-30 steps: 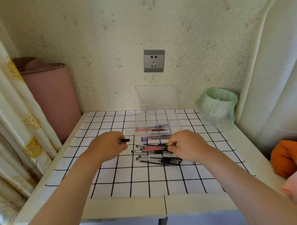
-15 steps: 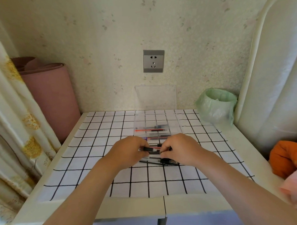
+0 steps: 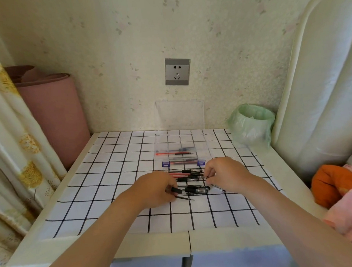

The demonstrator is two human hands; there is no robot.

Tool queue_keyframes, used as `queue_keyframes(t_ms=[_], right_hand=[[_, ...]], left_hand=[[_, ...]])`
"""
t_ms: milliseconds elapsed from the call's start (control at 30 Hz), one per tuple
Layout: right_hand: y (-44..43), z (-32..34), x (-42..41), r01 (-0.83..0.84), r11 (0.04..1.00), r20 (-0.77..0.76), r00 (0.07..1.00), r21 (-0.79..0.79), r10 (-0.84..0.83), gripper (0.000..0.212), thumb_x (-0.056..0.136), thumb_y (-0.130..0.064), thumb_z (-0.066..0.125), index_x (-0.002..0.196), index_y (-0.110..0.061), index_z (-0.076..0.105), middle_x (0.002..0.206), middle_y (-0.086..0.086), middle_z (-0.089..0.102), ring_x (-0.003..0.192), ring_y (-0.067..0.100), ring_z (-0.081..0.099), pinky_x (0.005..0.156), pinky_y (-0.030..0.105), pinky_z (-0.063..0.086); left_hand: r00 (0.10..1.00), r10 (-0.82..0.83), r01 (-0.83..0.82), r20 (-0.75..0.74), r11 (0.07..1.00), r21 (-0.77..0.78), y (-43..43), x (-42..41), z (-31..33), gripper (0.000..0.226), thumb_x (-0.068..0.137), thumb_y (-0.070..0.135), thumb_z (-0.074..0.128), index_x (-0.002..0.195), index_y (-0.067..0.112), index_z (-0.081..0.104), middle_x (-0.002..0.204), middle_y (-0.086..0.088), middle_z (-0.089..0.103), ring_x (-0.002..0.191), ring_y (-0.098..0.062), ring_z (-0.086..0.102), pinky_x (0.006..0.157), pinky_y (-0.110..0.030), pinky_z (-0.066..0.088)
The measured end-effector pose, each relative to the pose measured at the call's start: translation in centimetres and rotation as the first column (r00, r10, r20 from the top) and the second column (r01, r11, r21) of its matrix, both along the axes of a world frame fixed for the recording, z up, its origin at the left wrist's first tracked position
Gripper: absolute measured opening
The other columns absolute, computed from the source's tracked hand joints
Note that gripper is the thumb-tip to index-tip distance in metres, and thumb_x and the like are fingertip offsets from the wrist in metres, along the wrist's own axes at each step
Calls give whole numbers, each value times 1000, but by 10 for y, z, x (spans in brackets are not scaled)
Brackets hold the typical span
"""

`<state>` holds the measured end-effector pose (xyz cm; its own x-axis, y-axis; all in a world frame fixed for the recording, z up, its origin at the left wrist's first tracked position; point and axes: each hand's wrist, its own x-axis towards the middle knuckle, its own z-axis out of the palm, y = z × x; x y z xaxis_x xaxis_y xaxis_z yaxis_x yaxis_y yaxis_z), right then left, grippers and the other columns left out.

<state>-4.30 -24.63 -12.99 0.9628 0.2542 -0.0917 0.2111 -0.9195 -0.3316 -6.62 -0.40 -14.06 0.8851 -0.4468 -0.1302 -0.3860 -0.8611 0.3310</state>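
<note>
- Desk [image 3: 155, 244]: the sorting looked barely started, I'd say.
- Clear box [image 3: 201, 140] at the back had just a few pens in it.
- Pile of pens [image 3: 189, 175] lay loose in front of the box.
- Left grip [image 3: 153, 188] pinched a black pen [image 3: 176, 191]. Right grip [image 3: 226, 174] was curled at the pile, and I couldn't tell if it held one.

Seen from beside the table: a person's left hand [image 3: 153, 187] and right hand [image 3: 224, 174], both bare, as are the wrists. The left forearm [image 3: 98, 232] and right forearm [image 3: 289, 213] are uncovered along their whole visible length; whatever is worn higher up lies out of view.
</note>
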Motion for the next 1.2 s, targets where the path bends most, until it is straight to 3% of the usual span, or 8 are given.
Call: queue_keyframes(t_ms=[167, 267, 533, 667, 867, 1033, 1200], right_hand=[[1, -3, -3, -30, 999, 23, 999, -13, 30, 8, 87, -28, 70, 92, -34, 71, 93, -16, 68, 79, 1, 58, 63, 18, 37], [3, -6, -2, -42, 999, 13, 999, -29, 42, 10, 88, -26, 68, 95, -33, 72, 93, -15, 67, 82, 3, 59, 70, 21, 41], [4, -7, 0, -42, 997, -41, 998, -62, 40, 12, 87, -25, 67, 94, -33, 73, 87, -17, 65, 86, 5, 62, 74, 23, 48], [5, -6, 2, -44, 997, -58, 998, -67, 40, 12, 86, -27, 68, 95, -33, 72, 88, -18, 65, 86, 5, 62, 74, 23, 48], [9, 4, 6, -73, 991, -128, 990, -116, 58, 15, 85, -30, 69, 100, -34, 69, 97, -15, 65, 88, 9, 62, 74, 25, 48], [22, 20, 22, -48, 998, 97, 994, -30, 51, 8, 90, -30, 64, 92, -36, 70, 93, -18, 67, 89, 7, 61, 78, 29, 50], [44, 27, 57, -51, 998, 231, 971, -48, 61, 14, 94, -26, 59, 99, -29, 71, 100, -13, 69, 93, 13, 62, 79, 31, 51]], left_hand=[[995, -29, 33, 95, 998, -46, -7, 1, -3, 40, 83, 32, 72, 120, 38, 61, 111, 16, 53, 98, -7, 55, 79, -24, 46], [990, -59, 65, 124, 997, -42, -10, 2, -5, 38, 86, 33, 68, 122, 38, 60, 112, 16, 53, 100, -7, 55, 79, -25, 47], [983, 10, -29, 186, 994, 105, -3, 10, -2, 19, 86, 41, 66, 102, 32, 64, 97, 11, 60, 85, -10, 58, 67, -25, 44], [984, 49, -78, 170, 983, 168, 3, 11, 2, 13, 86, 43, 64, 88, 32, 58, 85, 11, 58, 76, -9, 55, 55, -21, 32], [982, 114, -140, 150, 976, 169, 9, 12, 3, 13, 82, 42, 65, 82, 33, 56, 78, 11, 58, 71, -9, 54, 56, -23, 35], [983, 124, -146, 137, 975, 164, 15, 15, 7, 24, 76, 50, 69, 86, 34, 54, 80, 12, 57, 75, -10, 54, 56, -24, 35], [990, 120, -126, 76, 988, 89, 23, 21, 9, 43, 75, 53, 73, 112, 35, 61, 102, 13, 62, 93, -11, 58, 79, -31, 51]])
